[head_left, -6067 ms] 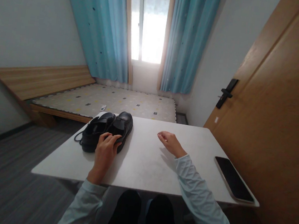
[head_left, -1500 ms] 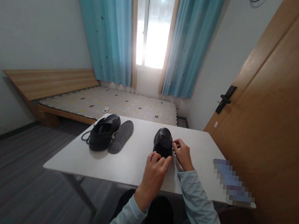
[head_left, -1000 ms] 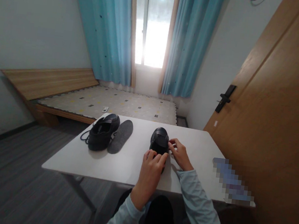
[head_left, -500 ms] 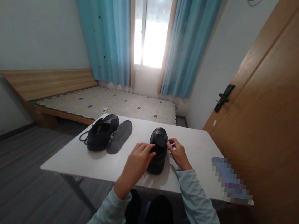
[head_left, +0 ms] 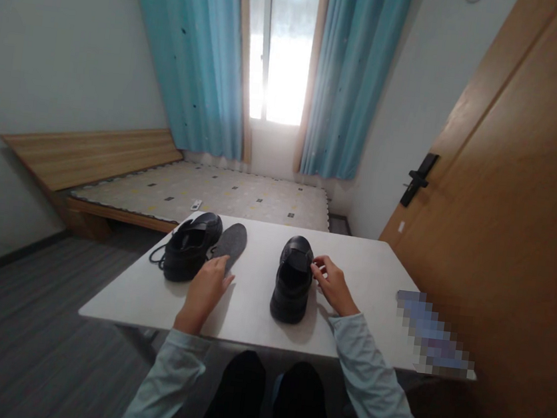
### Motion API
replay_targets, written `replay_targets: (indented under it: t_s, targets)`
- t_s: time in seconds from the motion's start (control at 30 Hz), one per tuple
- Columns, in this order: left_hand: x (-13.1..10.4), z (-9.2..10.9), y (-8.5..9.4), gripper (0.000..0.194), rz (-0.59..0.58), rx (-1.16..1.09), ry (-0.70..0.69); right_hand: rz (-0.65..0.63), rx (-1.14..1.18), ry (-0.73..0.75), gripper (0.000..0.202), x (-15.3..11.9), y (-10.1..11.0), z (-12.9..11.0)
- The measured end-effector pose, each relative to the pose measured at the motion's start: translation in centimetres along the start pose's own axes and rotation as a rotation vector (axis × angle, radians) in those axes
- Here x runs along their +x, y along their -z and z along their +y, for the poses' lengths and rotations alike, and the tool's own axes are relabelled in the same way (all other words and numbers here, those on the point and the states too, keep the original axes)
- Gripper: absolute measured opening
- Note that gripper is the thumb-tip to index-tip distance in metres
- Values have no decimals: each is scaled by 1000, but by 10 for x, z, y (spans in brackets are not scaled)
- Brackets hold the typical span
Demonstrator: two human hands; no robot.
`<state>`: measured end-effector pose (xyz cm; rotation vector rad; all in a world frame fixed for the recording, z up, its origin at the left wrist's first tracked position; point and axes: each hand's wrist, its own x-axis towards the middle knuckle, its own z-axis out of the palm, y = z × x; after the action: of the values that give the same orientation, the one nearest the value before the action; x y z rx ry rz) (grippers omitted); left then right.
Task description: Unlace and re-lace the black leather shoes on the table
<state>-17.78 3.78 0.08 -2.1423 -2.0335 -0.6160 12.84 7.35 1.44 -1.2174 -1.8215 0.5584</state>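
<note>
Two black shoes rest on a white table. My right hand (head_left: 333,284) is at the right side of the nearer-centre shoe (head_left: 293,284), its thumb and fingertips pinched at the shoe's edge. On the left stands the other shoe (head_left: 188,252), with loose laces hanging at its left. A grey insole (head_left: 234,241) lies beside that shoe, partly covered by my left hand (head_left: 206,288). The fingers of my left hand are over the insole's near end, with the thumb held apart; no grip on it is visible.
The white table (head_left: 249,326) has a blurred-out flat item (head_left: 432,334) at its right edge. Behind it is a bed (head_left: 240,194) with a small white object (head_left: 196,205). A wooden door (head_left: 507,228) stands at the right.
My left hand has left the centre shoe's opening and moved left to the grey insole. My right hand remains at the side of the centre shoe.
</note>
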Motion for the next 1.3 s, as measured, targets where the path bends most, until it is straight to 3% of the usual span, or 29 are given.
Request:
replay_targets:
  t_s: [0.17, 0.47, 0.63, 0.8, 0.97, 1.13, 1.3]
  targets:
    - [1, -5, -1, 40, -108, 16, 14, 3, -4, 2, 27, 0, 0, 0]
    - [6, 3, 12, 38, -281, 143, 49, 8, -6, 9, 27, -1, 0, 1]
    - [8, 6, 21, 36, -271, 235, 62, 13, -13, 18, 26, -1, 0, 1]
    - [6, 2, 22, 36, -98, 244, 43, 14, -16, 9, 26, -2, 1, 0]
    - [7, 3, 21, 30, 217, 196, 44, 13, -15, 3, 25, -1, 1, -1]
    - [9, 25, 34, 26, 575, 127, -39, 18, -8, 6, 25, -1, -1, -1]
    - [2, 61, 53, 19, 730, 31, -216, 14, -17, 12, 26, -1, -1, -1]
